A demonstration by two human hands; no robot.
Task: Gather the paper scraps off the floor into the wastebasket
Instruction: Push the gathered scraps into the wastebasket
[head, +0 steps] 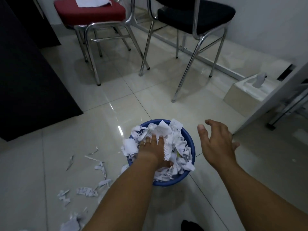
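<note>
The paper scraps (93,190) lay in two lots. Most were heaped in the blue wastebasket (191,144), piled above its rim and hanging over the edge on several sides. The rest were strewn on the pale floor tiles (66,100) just left of the basket, in a loose trail that ran from near the basket down toward the lower left corner of the view; several were long thin strips, lying at different angles with no common direction.

We had our left hand (152,151) flat on top of the heap in the basket, palm down, fingers (153,139) slightly apart and pointing away from us, pressed against the paper rather than gripping any piece. The thumb was partly buried among the scraps.

Our right hand (216,142) hung in the air just right of the basket, touching nothing, fingers loosely spread and a little curled, thumb raised, palm turned toward the basket.

Beyond the basket stood a red chair (90,12) with a sheet of paper (93,1) on its seat and a black chair (196,14) beside it, both on chrome legs. A tissue box (246,90) sat on the floor at the right.
</note>
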